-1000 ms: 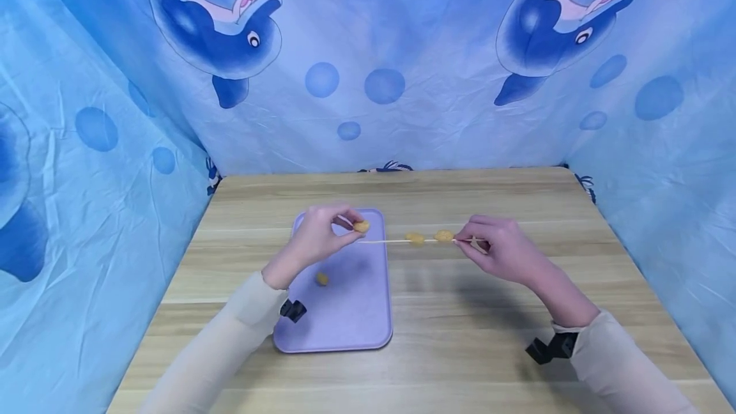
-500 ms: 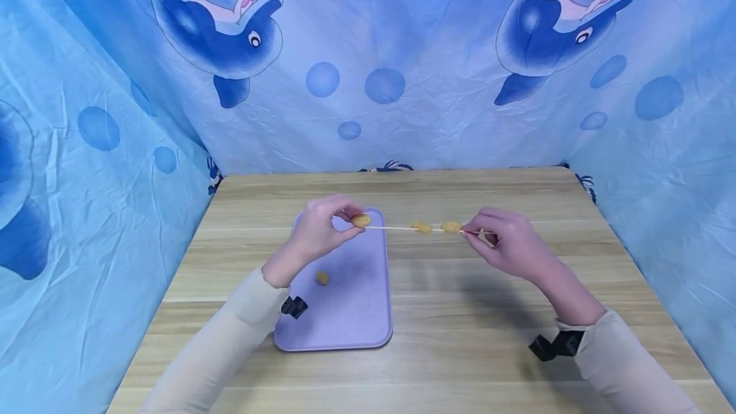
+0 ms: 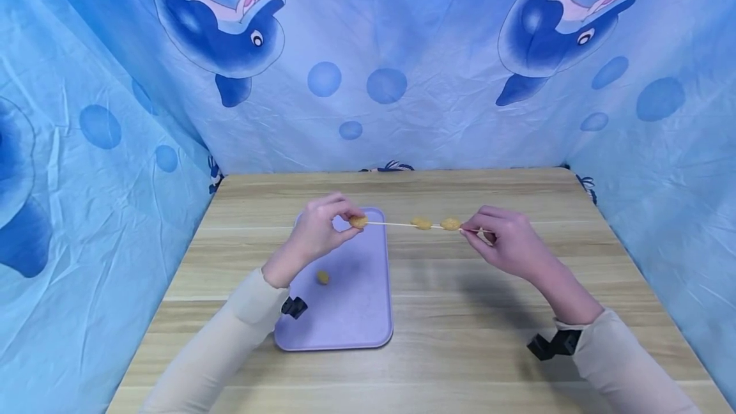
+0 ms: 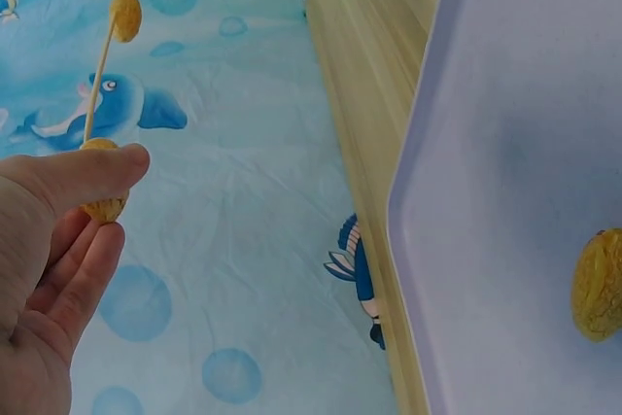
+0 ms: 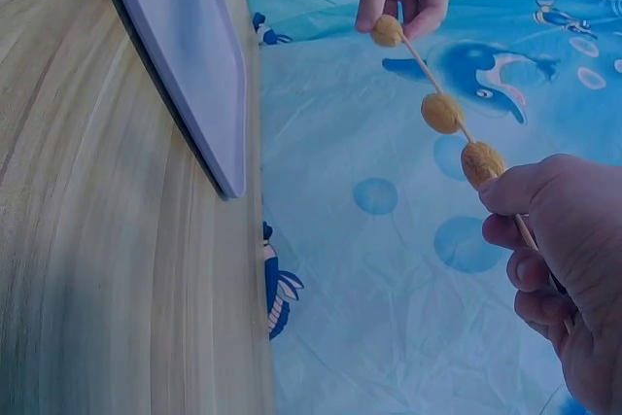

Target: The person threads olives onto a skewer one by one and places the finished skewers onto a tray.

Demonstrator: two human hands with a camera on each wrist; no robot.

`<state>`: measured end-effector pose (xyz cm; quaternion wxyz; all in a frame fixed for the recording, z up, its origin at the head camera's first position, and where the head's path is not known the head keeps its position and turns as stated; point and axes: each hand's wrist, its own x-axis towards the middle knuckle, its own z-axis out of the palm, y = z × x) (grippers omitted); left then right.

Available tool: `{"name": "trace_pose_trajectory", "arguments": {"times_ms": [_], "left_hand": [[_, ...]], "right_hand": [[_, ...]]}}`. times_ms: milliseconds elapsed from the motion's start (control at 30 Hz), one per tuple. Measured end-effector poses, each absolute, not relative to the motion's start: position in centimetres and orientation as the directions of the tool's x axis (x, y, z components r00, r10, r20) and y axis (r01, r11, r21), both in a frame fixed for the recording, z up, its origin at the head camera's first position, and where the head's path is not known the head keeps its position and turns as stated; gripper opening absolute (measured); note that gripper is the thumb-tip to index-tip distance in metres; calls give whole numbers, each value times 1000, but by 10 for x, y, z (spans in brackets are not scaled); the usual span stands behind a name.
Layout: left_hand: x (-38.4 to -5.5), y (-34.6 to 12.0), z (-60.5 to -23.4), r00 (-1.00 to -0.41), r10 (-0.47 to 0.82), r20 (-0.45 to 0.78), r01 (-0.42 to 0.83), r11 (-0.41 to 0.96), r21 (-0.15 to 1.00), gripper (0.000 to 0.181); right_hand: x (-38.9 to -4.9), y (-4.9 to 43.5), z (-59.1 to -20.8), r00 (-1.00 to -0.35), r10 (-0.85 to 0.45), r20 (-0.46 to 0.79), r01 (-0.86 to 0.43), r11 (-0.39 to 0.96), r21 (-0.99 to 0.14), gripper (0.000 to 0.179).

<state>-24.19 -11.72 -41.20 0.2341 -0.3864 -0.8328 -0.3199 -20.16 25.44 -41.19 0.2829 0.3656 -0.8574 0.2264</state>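
Observation:
My right hand [image 3: 506, 241] pinches a thin wooden skewer [image 3: 391, 224] near its right end, holding it level above the table. Two yellow, wrinkled, date-like fruits are threaded on it: one [image 3: 450, 223] right by my right fingertips, the other [image 3: 422, 223] slightly further left. Between thumb and fingers, my left hand [image 3: 319, 229] pinches a third such fruit [image 5: 387, 30], and the skewer's left tip meets it. How deep the tip sits inside is hidden. Another yellow fruit [image 3: 323, 277] lies on the purple tray [image 3: 351, 328] below my left hand.
The tray lies left of centre on a wood-grain table [image 3: 489, 363]. Blue curtains [image 3: 356, 37] printed with dolphins and bubbles enclose the table at the back and both sides. A small black device [image 3: 554, 345] is strapped at each wrist.
Both hands have risen slightly. The skewer, earlier running below the fruit in my left hand, now lines up with it, its tip at the fruit. The fruit on the tray has stayed put.

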Motion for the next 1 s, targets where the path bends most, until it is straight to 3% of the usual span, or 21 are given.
{"name": "trace_pose_trajectory", "arguments": {"times_ms": [167,800,1000], "left_hand": [[-242,-114,-410,-578,528,623,803,504,318,23],[-237,-116,-409,-640,571,514,763,552,336,23],[-237,-115,-409,-631,586,509,773,535,342,22]], "right_hand": [[-200,252,-411,-566,-506,651,-759,628,-172,17],[-201,236,-413,-569,-518,639,-776,595,-210,19],[-203,235,-419,-582,-524,622,-774,592,-226,17]]}}
